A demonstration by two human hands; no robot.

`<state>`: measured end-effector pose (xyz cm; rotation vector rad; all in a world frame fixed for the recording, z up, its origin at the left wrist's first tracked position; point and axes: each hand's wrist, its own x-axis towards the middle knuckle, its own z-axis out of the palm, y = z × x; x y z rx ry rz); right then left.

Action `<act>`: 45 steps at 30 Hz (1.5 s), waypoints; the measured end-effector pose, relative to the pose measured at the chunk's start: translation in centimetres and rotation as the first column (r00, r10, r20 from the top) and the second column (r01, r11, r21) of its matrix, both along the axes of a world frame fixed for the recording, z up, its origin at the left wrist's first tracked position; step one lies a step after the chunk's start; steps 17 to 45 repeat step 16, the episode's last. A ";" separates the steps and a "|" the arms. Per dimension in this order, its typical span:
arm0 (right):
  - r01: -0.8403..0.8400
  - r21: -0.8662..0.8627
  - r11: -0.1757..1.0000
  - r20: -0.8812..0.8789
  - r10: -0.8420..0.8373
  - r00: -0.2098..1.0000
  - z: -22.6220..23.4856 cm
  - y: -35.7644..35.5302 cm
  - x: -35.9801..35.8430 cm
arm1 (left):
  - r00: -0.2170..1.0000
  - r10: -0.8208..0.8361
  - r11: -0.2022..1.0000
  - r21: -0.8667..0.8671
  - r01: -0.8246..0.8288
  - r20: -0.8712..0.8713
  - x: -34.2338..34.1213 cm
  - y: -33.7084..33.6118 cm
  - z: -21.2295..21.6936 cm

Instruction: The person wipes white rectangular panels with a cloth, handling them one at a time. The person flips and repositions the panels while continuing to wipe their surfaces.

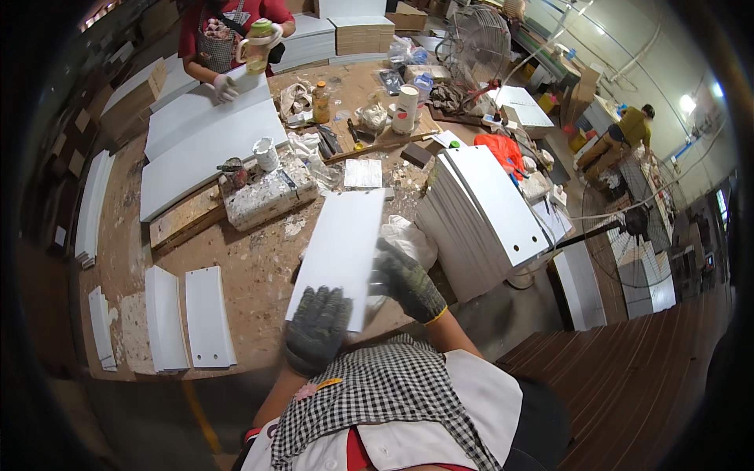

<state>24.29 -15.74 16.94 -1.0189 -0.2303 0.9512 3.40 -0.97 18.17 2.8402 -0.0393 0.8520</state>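
A long white rectangular panel [343,247] is held up over the brown workbench [259,267]. My left hand [316,328], in a dark knitted glove, grips its near bottom edge. My right hand [406,281], gloved the same way, holds the panel's right side. Just right of the panel lies a white cloth [408,234]. Further right a slanted stack of white panels [479,212] with small holes leans on the bench.
Two white panels [188,318] lie flat at the near left. A paint-spattered block [267,196], a white cup [265,153], bottles and rags clutter the middle. A person in red [228,39] works at large white boards [200,145]. Fans [475,43] stand at the right.
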 end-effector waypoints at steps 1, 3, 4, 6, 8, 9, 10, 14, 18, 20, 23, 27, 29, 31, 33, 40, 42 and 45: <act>-0.004 -0.061 0.998 0.124 0.011 0.992 1.3 0.5 -0.4 | 0.999 -0.031 0.999 -0.012 0.030 -0.023 0.0 -0.5 0.5; 0.013 -0.053 0.999 0.155 -0.005 0.988 3.5 0.9 -0.4 | 0.992 -0.109 0.987 0.124 0.101 0.065 0.6 -0.7 0.9; 0.000 -0.074 0.997 0.180 0.013 0.984 4.4 0.6 0.1 | 0.985 -0.150 0.967 0.222 0.127 0.089 0.7 -1.0 0.6; -0.007 -0.056 0.998 0.313 0.024 0.949 6.3 -2.1 1.4 | 0.961 -0.195 0.942 0.310 0.128 0.195 0.0 -1.0 -1.0; 0.210 -0.140 0.968 0.509 -0.112 0.853 8.1 -5.1 5.0 | 0.944 0.126 0.945 0.251 -0.208 0.306 -1.7 0.6 -3.8; 0.419 -0.300 0.857 0.691 -0.108 0.715 9.2 -7.0 7.8 | 0.924 0.287 0.916 0.209 -0.342 0.253 -3.2 2.7 -5.5; 0.516 -0.155 0.842 0.916 -0.074 0.395 10.5 -8.7 10.8 | 0.878 0.447 0.887 0.039 -0.459 0.168 -4.7 4.8 -7.5; 0.618 -0.244 0.747 0.901 -0.061 0.430 14.6 -15.1 19.4 | 0.261 0.862 0.305 0.035 -0.952 -0.435 -12.8 13.7 -13.9; 0.563 -0.347 0.750 0.801 -0.076 0.594 14.4 -16.7 22.6 | -0.187 0.699 0.051 0.310 -0.949 -0.690 -15.5 15.7 -17.0; 0.563 -0.347 0.750 0.801 -0.076 0.594 14.4 -16.7 22.6 | -0.187 0.699 0.051 0.310 -0.949 -0.690 -15.5 15.7 -17.0; 0.563 -0.347 0.750 0.801 -0.076 0.594 14.4 -16.7 22.6 | -0.187 0.699 0.051 0.310 -0.949 -0.690 -15.5 15.7 -17.0; 0.563 -0.347 0.750 0.801 -0.076 0.594 14.4 -16.7 22.6 | -0.187 0.699 0.051 0.310 -0.949 -0.690 -15.5 15.7 -17.0; 0.563 -0.347 0.750 0.801 -0.076 0.594 14.4 -16.7 22.6 | -0.187 0.699 0.051 0.310 -0.949 -0.690 -15.5 15.7 -17.0; 0.563 -0.347 0.750 0.801 -0.076 0.594 14.4 -16.7 22.6 | -0.187 0.699 0.051 0.310 -0.949 -0.690 -15.5 15.7 -17.0; 0.563 -0.347 0.750 0.801 -0.076 0.594 14.4 -16.7 22.6 | -0.187 0.699 0.051 0.310 -0.949 -0.690 -15.5 15.7 -17.0; 0.563 -0.347 0.750 0.801 -0.076 0.594 14.4 -16.7 22.6 | -0.187 0.699 0.051 0.310 -0.949 -0.690 -15.5 15.7 -17.0; 0.563 -0.347 0.750 0.801 -0.076 0.594 14.4 -16.7 22.6 | -0.187 0.699 0.051 0.310 -0.949 -0.690 -15.5 15.7 -17.0; 0.563 -0.347 0.750 0.801 -0.076 0.594 14.4 -16.7 22.6 | -0.187 0.699 0.051 0.310 -0.949 -0.690 -15.5 15.7 -17.0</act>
